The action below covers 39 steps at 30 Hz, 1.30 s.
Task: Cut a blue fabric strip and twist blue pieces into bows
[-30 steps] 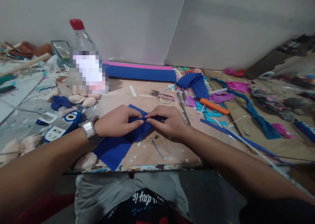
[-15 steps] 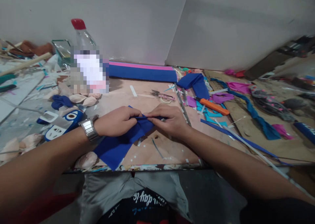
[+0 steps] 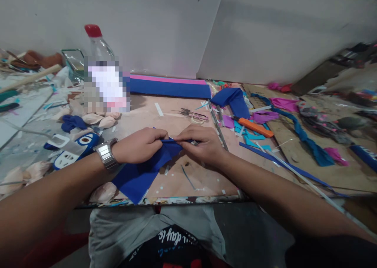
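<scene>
A piece of blue fabric hangs from both hands and spreads down to the left toward the table's front edge. My left hand, with a metal watch at the wrist, pinches its upper edge. Close beside it, my right hand pinches the same folded edge between thumb and fingers. The fingertips of the two hands nearly touch. Small snips lie on the table just beyond the hands.
An orange cutter and a folded blue cloth lie to the right. A red-capped bottle stands back left. At left are a blue-and-white tool and pale fabric pieces. A long blue roll lies along the wall.
The fabric between the hands has shifted slightly, and less of it shows below the right fingers. Both hands keep their pinch almost in place.
</scene>
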{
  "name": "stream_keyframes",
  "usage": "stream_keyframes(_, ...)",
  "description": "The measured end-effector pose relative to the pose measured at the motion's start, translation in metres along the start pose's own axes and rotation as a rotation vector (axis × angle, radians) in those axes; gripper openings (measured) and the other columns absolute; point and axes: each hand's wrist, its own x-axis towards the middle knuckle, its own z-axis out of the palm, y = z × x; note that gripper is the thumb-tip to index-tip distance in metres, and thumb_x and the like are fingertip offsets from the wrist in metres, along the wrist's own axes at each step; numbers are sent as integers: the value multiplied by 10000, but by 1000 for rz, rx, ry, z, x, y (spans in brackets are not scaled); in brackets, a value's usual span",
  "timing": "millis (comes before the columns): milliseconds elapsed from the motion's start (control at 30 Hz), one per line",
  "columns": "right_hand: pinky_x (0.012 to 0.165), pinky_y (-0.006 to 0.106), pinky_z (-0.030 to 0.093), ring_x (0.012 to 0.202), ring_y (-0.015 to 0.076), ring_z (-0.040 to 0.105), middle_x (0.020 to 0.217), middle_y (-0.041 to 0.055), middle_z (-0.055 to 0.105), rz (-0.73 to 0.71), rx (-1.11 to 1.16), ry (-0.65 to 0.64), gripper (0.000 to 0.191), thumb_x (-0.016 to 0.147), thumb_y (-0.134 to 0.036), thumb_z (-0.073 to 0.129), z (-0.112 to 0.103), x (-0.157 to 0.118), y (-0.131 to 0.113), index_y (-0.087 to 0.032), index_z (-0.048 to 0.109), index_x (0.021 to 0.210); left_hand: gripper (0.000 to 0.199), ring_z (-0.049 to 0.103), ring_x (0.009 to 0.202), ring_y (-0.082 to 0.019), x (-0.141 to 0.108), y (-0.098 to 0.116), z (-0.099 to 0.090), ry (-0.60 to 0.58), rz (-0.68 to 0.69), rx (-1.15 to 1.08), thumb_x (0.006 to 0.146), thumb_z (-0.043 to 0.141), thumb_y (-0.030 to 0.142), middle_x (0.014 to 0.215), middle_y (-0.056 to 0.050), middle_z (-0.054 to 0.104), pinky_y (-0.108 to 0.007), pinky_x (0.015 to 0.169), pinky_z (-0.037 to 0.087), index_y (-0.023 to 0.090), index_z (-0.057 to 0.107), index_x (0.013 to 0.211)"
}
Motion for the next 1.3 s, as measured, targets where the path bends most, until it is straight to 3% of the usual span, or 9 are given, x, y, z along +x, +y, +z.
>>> stream_keyframes(200,724,303,593,782,156,735,859,38,805,-20,-6,22,180,912,-160,697,0,0,0,-262,830,978,168,569,762,-183,-2,3,-1,-2,-1,26,876,454,197,838,-37,662,-318,724,391,173,616,912)
stream_keyframes(300,745,313,590,798,162,740,872,43,806,28,-28,2,140,912,-187,715,-1,0,-3,-250,823,976,263,617,780,-193,-3,4,2,48,56,79,976,508,363,904,-53,716,-312,716,390,175,670,1063)
stream_keyframes(400,781,323,585,832,172,745,920,54,811,108,-36,-33,132,912,-218,729,-2,0,-6,-227,812,1015,376,663,796,-209,-3,3,6,112,103,168,1031,472,472,919,-67,751,-313,712,388,184,709,1080)
stream_keyframes(767,767,317,536,783,169,700,847,42,784,306,-9,-35,77,881,-252,731,-1,0,-8,-192,779,872,387,601,672,-154,-2,2,6,131,95,135,1043,446,394,755,-36,707,-293,664,358,170,705,862)
stream_keyframes(1000,718,285,511,751,161,676,805,18,766,481,105,55,92,854,-264,731,-3,3,-5,-181,768,841,386,523,635,-138,-1,0,2,250,52,158,1030,452,370,676,-8,627,-301,658,328,163,665,784)
stream_keyframes(1300,703,288,510,731,165,660,779,32,754,521,100,108,126,821,-294,739,-5,7,-2,-172,758,791,342,545,653,-166,1,-10,-3,388,-42,196,982,476,349,689,-22,657,-308,661,351,170,685,778)
